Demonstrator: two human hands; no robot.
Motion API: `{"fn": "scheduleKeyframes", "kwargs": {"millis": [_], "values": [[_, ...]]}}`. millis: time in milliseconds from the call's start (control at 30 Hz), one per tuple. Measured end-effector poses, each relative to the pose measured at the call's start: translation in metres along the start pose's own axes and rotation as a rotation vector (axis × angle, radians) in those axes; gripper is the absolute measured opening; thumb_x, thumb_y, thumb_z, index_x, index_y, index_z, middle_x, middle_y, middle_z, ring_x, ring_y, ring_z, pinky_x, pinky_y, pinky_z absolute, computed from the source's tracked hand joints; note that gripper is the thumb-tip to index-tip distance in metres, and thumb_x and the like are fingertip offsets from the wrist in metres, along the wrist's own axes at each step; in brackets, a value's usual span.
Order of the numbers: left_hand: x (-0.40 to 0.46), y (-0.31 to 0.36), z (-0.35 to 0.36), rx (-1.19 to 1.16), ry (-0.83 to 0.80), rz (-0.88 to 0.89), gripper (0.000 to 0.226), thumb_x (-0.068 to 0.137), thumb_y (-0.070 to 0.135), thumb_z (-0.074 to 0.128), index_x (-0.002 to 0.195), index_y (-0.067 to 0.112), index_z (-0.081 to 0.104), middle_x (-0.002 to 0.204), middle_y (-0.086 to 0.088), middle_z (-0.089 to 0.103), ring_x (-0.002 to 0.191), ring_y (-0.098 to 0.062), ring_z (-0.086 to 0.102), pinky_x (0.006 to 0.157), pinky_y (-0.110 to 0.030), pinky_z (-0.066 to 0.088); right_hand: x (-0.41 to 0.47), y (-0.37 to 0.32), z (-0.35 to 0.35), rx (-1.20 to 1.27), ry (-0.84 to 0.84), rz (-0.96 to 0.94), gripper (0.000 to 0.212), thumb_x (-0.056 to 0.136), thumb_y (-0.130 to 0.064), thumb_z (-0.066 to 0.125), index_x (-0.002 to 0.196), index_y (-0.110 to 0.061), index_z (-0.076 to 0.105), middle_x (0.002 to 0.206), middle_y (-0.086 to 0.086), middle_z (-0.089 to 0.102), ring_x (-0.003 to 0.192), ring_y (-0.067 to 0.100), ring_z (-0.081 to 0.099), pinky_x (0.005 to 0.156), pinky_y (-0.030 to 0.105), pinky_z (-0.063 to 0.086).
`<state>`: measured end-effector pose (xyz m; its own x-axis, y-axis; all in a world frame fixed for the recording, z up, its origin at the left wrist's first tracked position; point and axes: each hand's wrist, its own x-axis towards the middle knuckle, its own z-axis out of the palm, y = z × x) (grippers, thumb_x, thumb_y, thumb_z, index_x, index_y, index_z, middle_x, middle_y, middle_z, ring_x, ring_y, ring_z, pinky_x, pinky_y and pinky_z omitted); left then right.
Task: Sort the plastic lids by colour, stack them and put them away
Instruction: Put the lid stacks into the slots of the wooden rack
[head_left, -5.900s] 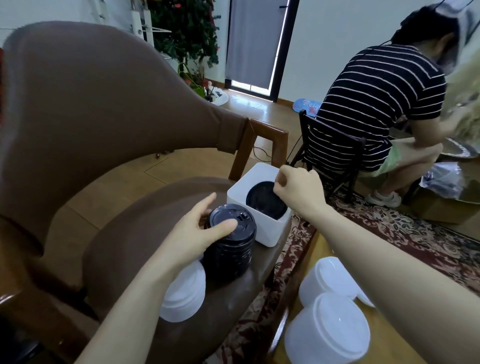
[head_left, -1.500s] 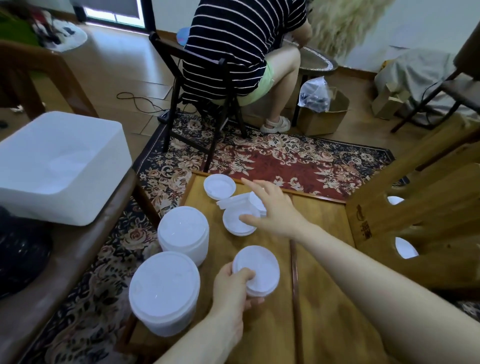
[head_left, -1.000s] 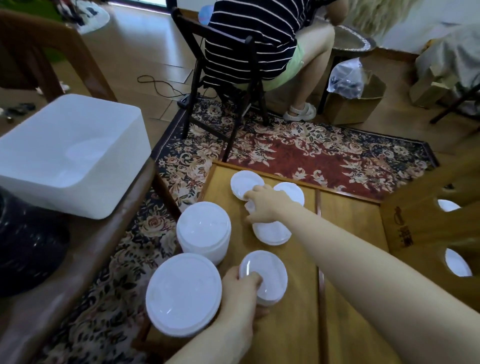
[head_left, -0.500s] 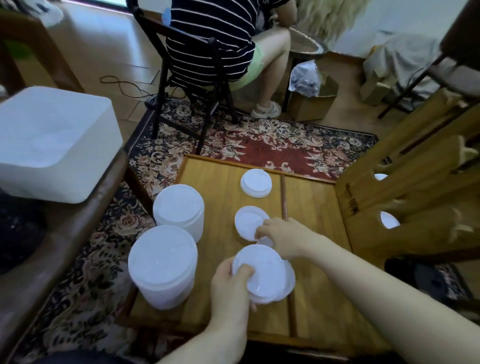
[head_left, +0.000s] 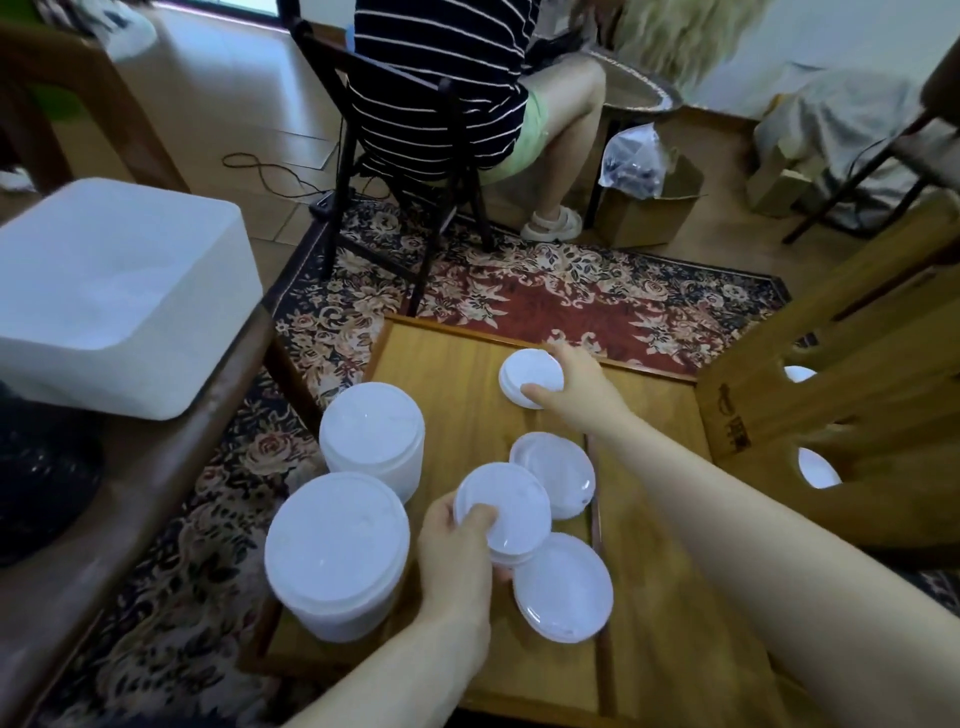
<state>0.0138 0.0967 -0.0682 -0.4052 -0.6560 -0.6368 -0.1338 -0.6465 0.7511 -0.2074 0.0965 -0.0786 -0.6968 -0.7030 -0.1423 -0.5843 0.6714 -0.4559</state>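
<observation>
On a low wooden table (head_left: 457, 395) lie white plastic lids. My left hand (head_left: 457, 556) grips a small stack of white lids (head_left: 506, 512), thumb on top. Two loose white lids lie beside it, one behind (head_left: 563, 467) and one in front (head_left: 566, 590). My right hand (head_left: 576, 387) reaches to the far side and curls its fingers round another small white lid stack (head_left: 527, 371). Two tall stacks of white lids (head_left: 371, 436) (head_left: 337, 556) stand at the table's left edge. A dark stack of black lids (head_left: 36, 478) sits blurred at the far left.
A white square bin (head_left: 119, 296) stands on the brown chair seat (head_left: 156, 478) at left. A person in a striped shirt (head_left: 441, 78) sits on a black chair beyond a patterned rug (head_left: 571, 296). A wooden chair with cut-outs (head_left: 831, 389) stands to the right.
My right hand left the lids near my left hand and reached to the far small stack. One lid now lies loose in front of the stack my left hand holds.
</observation>
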Motion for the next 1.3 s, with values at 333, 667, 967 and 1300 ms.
{"fn": "scheduleKeyframes", "kwargs": {"millis": [333,667,967,1300], "values": [[0.021,0.004,-0.001,0.033,-0.012,0.0,0.016,0.093,0.006,0.055,0.102,0.017,0.063,0.092,-0.011,0.066,0.057,-0.022,0.055,0.04,-0.023,0.042,0.033,0.01,0.026,-0.292,-0.122,0.072,0.086,0.081,-0.05,0.071,0.151,-0.025,0.026,0.148,0.009,0.021,0.133,0.034,0.032,0.096,0.045,0.043],[0.017,0.005,0.006,0.08,-0.155,0.005,0.014,0.096,0.011,0.055,0.107,0.017,0.062,0.1,-0.012,0.065,0.078,-0.028,0.056,0.048,-0.028,0.043,-0.044,0.024,-0.037,0.266,-0.02,0.001,0.084,0.062,-0.037,0.079,0.132,-0.03,0.033,0.133,-0.001,0.037,0.119,0.021,0.047,0.092,0.041,0.05],[-0.002,-0.005,-0.006,0.251,-0.272,0.039,0.022,0.095,0.014,0.057,0.116,0.013,0.063,0.1,-0.009,0.065,0.08,-0.027,0.058,0.057,-0.029,0.047,-0.164,0.073,-0.028,-0.17,-0.262,0.008,0.091,0.064,-0.045,0.084,0.137,-0.029,0.034,0.129,-0.008,0.034,0.126,0.014,0.039,0.097,0.037,0.048],[-0.036,-0.018,-0.03,0.25,-0.345,0.085,0.012,0.096,0.019,0.063,0.106,0.016,0.068,0.091,-0.007,0.071,0.065,-0.019,0.061,0.043,-0.022,0.046,-0.197,0.052,-0.025,0.006,-0.11,-0.162,0.085,0.065,-0.03,0.084,0.135,-0.032,0.035,0.13,-0.018,0.033,0.122,0.007,0.039,0.097,0.042,0.047]]}}
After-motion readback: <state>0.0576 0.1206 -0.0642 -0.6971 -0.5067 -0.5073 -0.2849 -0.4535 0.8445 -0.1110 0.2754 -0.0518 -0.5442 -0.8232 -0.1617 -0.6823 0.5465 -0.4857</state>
